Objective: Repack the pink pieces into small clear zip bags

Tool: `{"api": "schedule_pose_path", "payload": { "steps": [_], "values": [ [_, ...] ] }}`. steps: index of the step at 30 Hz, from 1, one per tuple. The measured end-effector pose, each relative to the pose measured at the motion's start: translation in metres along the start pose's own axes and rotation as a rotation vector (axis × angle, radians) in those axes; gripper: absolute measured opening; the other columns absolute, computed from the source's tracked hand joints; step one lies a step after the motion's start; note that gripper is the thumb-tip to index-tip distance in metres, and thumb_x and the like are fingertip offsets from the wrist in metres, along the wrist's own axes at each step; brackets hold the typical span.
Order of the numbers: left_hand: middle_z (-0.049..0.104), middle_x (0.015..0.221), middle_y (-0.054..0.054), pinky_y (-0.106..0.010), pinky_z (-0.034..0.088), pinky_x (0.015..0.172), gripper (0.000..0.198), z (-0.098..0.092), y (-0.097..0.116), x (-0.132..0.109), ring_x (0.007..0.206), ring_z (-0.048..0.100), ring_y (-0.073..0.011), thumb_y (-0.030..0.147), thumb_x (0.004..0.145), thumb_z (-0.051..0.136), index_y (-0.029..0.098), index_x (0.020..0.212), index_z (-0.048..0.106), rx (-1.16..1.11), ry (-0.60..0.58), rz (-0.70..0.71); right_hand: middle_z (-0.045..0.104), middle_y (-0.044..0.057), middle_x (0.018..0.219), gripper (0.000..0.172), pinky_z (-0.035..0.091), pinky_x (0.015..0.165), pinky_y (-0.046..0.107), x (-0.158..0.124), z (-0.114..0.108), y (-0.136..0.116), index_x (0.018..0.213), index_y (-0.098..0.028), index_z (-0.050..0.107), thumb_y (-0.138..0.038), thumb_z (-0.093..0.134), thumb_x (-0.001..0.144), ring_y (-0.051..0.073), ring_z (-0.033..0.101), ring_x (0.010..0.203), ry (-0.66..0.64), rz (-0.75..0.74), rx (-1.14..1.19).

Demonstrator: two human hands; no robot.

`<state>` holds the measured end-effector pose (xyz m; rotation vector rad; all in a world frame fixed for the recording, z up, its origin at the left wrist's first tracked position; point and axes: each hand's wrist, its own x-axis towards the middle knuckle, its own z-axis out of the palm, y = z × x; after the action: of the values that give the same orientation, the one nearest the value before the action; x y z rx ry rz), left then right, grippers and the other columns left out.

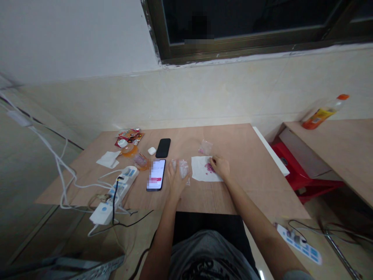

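Paper sheet [199, 171] lying flat, pink beads [209, 168] heaping on it; right hand [220, 166] resting on sheet, fingers released; left hand [176, 181] touching clear plastic bag [183, 168] beside sheet, grip unclear; 2nd plastic bag [205, 147] lying past sheet.

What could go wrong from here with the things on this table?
The small pink pieces lie loose on a white paper sheet beside the right hand, so a nudge to the paper could scatter them. The clear plastic bag at the left hand is close to a lit smartphone, which that hand might knock.
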<state>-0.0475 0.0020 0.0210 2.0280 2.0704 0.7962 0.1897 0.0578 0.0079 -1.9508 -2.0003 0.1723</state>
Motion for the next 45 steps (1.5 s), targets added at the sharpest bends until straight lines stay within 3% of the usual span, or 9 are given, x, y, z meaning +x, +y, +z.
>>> {"api": "schedule_pose_path", "payload": {
  "steps": [5,9,13,17,22,27,34,40,45],
  "values": [
    [0.016,0.155,-0.019,-0.057,0.016,0.111,0.073,0.027,0.002,0.012,0.144,0.009,-0.0380,0.053,0.086,0.048,0.020,0.147,0.026,0.139,-0.121,-0.011,0.067,0.008,0.090,0.041,0.032,0.059,0.025,0.000,0.001,-0.001,0.087,-0.019,0.067,-0.041,0.034,0.095,0.016,0.060,0.074,-0.006,-0.009,0.026],
    [0.017,0.155,-0.019,-0.060,0.013,0.111,0.067,0.035,0.000,0.015,0.144,0.008,-0.0383,0.053,0.089,0.039,0.020,0.146,0.029,0.185,-0.170,-0.030,0.067,0.007,0.089,0.040,0.032,0.058,0.025,-0.001,0.002,-0.001,0.089,-0.019,0.066,-0.042,0.034,0.095,0.015,0.060,0.073,-0.004,-0.005,0.031],
    [0.016,0.155,-0.020,-0.062,0.013,0.110,0.071,0.029,0.003,0.018,0.143,0.007,-0.0411,0.056,0.087,0.043,0.019,0.146,0.029,0.195,-0.172,-0.042,0.066,0.007,0.092,0.038,0.033,0.059,0.024,-0.001,0.002,0.000,0.090,-0.020,0.066,-0.041,0.034,0.095,0.015,0.060,0.074,0.022,-0.018,0.034],
    [0.011,0.157,-0.017,-0.060,0.015,0.110,0.072,0.012,0.020,0.024,0.143,0.009,-0.0402,0.054,0.087,0.046,0.021,0.148,0.025,0.147,-0.062,0.005,0.067,0.007,0.092,0.038,0.034,0.062,0.023,-0.002,0.003,0.000,0.088,-0.020,0.065,-0.040,0.034,0.096,0.015,0.059,0.078,0.036,-0.037,0.049],
    [0.030,0.151,-0.012,-0.052,0.023,0.110,0.050,0.004,0.050,0.040,0.136,0.029,-0.0326,0.045,0.091,0.043,0.025,0.137,0.045,0.106,-0.006,0.202,0.067,0.008,0.090,0.037,0.034,0.063,0.024,0.000,0.005,0.002,0.085,-0.019,0.064,-0.039,0.034,0.095,0.016,0.059,0.080,0.051,-0.052,0.086],
    [0.040,0.144,-0.013,-0.050,0.024,0.108,0.045,0.034,0.070,0.065,0.132,0.035,-0.0315,0.046,0.091,0.043,0.025,0.130,0.053,0.102,-0.187,0.378,0.066,0.006,0.080,0.040,0.031,0.059,0.024,0.000,0.006,0.005,0.083,-0.019,0.063,-0.043,0.032,0.095,0.015,0.058,0.070,0.100,0.002,0.131],
    [0.046,0.139,-0.015,-0.047,0.029,0.104,0.049,0.067,0.077,0.087,0.128,0.039,-0.0306,0.051,0.091,0.041,0.020,0.127,0.054,0.169,-0.343,0.381,0.065,0.005,0.072,0.048,0.029,0.058,0.024,-0.001,0.006,0.009,0.076,-0.020,0.062,-0.046,0.027,0.096,0.015,0.056,0.065,0.177,0.065,0.140],
    [0.059,0.123,-0.014,-0.041,0.031,0.100,0.041,0.064,0.080,0.089,0.117,0.047,-0.0258,0.044,0.092,0.044,0.014,0.114,0.061,0.127,-0.292,0.398,0.065,0.006,0.073,0.048,0.029,0.057,0.024,-0.002,0.002,0.007,0.076,-0.020,0.062,-0.047,0.027,0.096,0.015,0.056,0.066,0.176,0.098,0.179],
    [0.065,0.107,-0.012,-0.039,0.033,0.096,0.022,0.048,0.080,0.091,0.106,0.053,-0.0237,0.025,0.087,0.053,0.014,0.102,0.065,0.076,-0.233,0.406,0.060,0.003,0.063,0.048,0.025,0.054,0.024,-0.003,0.002,0.007,0.070,-0.019,0.059,-0.047,0.029,0.095,0.013,0.050,0.057,0.228,0.132,0.242]
  ]
}}
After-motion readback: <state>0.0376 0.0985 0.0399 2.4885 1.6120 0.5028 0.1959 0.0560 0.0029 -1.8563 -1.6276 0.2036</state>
